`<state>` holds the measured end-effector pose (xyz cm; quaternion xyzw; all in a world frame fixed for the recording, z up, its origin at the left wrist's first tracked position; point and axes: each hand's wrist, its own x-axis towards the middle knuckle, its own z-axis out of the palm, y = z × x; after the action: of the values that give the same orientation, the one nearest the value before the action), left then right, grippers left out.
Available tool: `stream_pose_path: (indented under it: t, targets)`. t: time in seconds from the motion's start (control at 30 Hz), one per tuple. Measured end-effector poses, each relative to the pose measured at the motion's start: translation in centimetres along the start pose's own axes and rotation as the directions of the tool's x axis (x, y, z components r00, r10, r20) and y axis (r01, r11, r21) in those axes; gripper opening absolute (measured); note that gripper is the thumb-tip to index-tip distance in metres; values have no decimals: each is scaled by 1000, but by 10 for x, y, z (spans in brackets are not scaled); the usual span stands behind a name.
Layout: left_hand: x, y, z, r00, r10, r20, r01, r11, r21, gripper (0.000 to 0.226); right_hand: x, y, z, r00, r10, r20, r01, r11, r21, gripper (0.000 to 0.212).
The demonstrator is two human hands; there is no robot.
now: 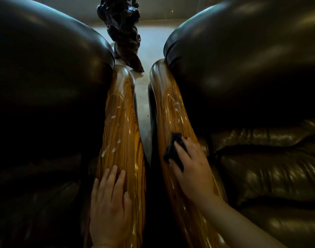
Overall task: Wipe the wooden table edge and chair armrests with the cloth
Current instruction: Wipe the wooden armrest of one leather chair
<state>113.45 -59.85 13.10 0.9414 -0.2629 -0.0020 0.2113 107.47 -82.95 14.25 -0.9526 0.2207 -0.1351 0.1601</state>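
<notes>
Two glossy striped wooden armrests run side by side away from me. On the left armrest [121, 126] my left hand [109, 204] lies flat, fingers spread, holding nothing. White droplets dot this armrest beyond the fingertips. My right hand [190, 169] presses a small dark cloth [172, 149] against the right armrest [171, 108], about halfway along it. A few white drops show on the right armrest ahead of the cloth. No table edge is in view.
Dark leather chair cushions bulge on both sides, the left chair [45, 68] and the right chair [251, 59]. A narrow gap of pale floor [142, 108] separates the armrests. A dark gnarled wooden sculpture [124, 33] stands on the floor beyond them.
</notes>
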Motion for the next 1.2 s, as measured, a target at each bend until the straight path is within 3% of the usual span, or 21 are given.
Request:
stream_pose_path:
  t: [0.1,0.23,0.3,0.37,0.47,0.53,0.7,0.9,0.97,1.1,1.2]
  targets:
    - [1,1,-1,1000,-3,-9,2,1000,-14,54,-29,22,-5,993,-114,29,115,993,-36,55]
    - [1,0,-1,1000,10,3,-10,1000,-17,55,24,22,-5,990,140,-16,-140,990,-27,52]
    - [2,1,0,1000,1,17,-1,1000,-7,55,50,6,-2,981,192,-26,-192,981,-15,50]
    - [2,1,1,999,-12,42,12,1000,3,56,45,-4,0,990,135,-25,-135,991,12,52]
    - [4,-1,1,998,-5,55,6,1000,-6,58,-4,5,-1,998,-67,18,68,997,-30,57]
    - [3,-2,1,999,-5,54,5,1000,-5,58,-13,26,-3,995,-95,30,96,995,-33,56]
    - [3,-3,3,1000,23,-12,-22,1000,7,58,72,14,1,973,224,-46,-221,973,67,48]
    - [6,-1,0,994,68,-87,-62,996,69,59,40,10,-2,997,-72,11,73,997,-40,52]
    - [9,-2,1,994,78,-80,-71,993,91,60,34,25,-6,994,-101,31,102,994,-43,51]
    - [10,-8,6,994,88,-69,-80,991,112,60,94,15,1,991,134,-6,-134,991,14,50]
    - [11,-9,7,992,110,-63,-103,989,103,60,124,-3,8,986,165,-22,-165,986,26,48]
